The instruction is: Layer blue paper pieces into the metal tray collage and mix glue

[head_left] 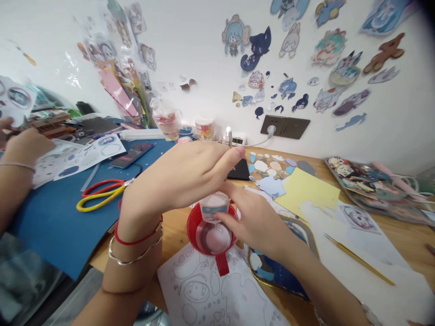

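My right hand (pixel 248 217) grips a small white container with a blue-and-white label (pixel 215 209), thumb on its near side. The container is over the mouth of a red mug (pixel 194 233), whose handle points toward me. Something pale and round shows inside the mug; I cannot tell what it is. Above the container arches my left hand (pixel 180 174), back upward, its thumb reaching to the right. The other left fingers are hidden behind the hand, so whether they touch the container does not show. A sheet of line drawings (pixel 204 285) lies under the mug's near side.
At left, another person's hand (pixel 27 147) holds a printed sheet (pixel 15 102). Red-and-yellow scissors (pixel 102 195) lie on a blue mat (pixel 50 222). To the right are yellow paper (pixel 309 194), gold tweezers (pixel 362 260), a blue tin (pixel 282 274) and a cluttered tray (pixel 353 199).
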